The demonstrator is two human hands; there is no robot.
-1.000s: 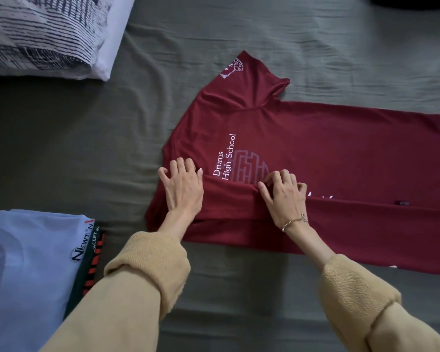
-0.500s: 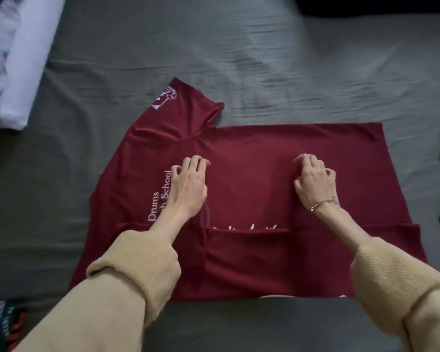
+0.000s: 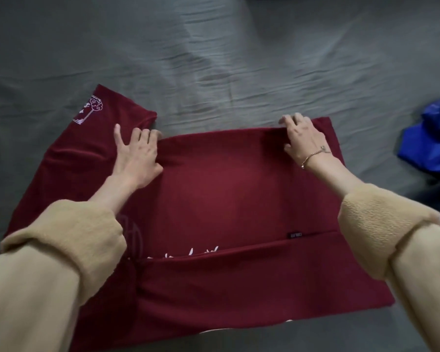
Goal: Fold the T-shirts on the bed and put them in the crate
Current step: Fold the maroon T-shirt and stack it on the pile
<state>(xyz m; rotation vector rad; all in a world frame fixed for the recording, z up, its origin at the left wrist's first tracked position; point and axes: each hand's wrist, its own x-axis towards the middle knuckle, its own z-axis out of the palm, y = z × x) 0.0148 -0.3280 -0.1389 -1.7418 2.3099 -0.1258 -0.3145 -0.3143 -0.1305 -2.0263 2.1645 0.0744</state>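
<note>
My left hand [image 3: 137, 153] lies on the maroon T-shirt [image 3: 226, 199] at the sleeve's armpit, forefinger and thumb spread, the other fingertips curled over the far edge; whether they pinch cloth, I cannot tell. My right hand [image 3: 304, 138] curls its fingers over the same far edge near the hem corner.

Grey bedsheet [image 3: 214, 59], rumpled, wrinkles running across. Blue garment [image 3: 432, 141] bunched at the right edge.

Shirt lies sideways: sleeve with white emblem at left, near side folded over in a long flap, small black tag beside the fold. It is spread flat on the sheet beneath both hands.
</note>
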